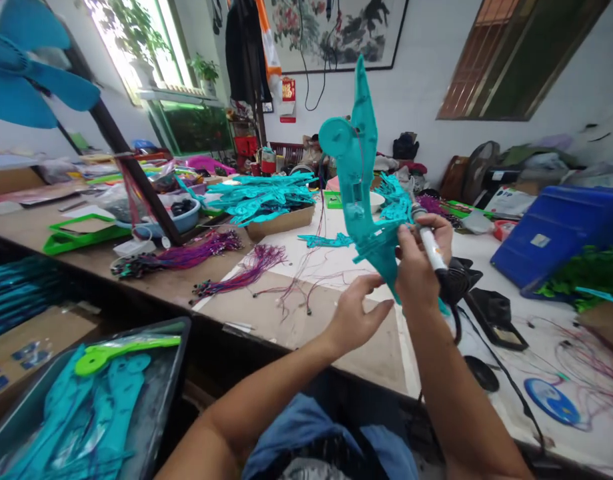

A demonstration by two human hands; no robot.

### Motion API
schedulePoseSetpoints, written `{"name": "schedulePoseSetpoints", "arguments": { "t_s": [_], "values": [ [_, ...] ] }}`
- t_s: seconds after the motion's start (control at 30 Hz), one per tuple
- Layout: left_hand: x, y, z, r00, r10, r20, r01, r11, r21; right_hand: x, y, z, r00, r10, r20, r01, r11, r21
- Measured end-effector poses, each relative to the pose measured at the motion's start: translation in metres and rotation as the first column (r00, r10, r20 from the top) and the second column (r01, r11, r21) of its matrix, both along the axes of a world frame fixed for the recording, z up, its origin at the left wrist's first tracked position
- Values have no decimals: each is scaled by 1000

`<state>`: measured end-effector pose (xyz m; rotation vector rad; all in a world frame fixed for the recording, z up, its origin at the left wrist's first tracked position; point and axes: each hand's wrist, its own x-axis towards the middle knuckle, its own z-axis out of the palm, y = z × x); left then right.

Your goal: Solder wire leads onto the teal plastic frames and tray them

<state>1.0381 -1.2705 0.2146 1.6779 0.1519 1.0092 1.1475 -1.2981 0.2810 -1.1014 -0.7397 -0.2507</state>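
A teal plastic half-shell [359,180], long and pointed with a round disc on one side, stands upright above the table. My right hand [426,267] is closed round its lower part. The same hand also grips what looks like a soldering iron, its white handle [431,248] between the fingers and a black cord running down. My left hand [359,313] is just left of the shell's lower end, thumb and fingers apart, with nothing visible in it. Thin red wires [291,293] lie on the table beyond it.
Teal shells [266,193] are piled in a box ahead. Bundles of purple wires [186,253] lie at left, near a dark post [141,180] carrying a blue fan [31,67]. A grey bin [173,373] of shells stands low left; a blue bin [561,233] sits right.
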Motion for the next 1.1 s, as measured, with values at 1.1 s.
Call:
{"name": "schedulePoseSetpoints", "arguments": {
  "t_s": [1.1],
  "values": [
    [-218,105,-28,763,-136,-632,-133,924,-359,41,-29,-136,603,788,124,-296,366,-882]
  ]
}}
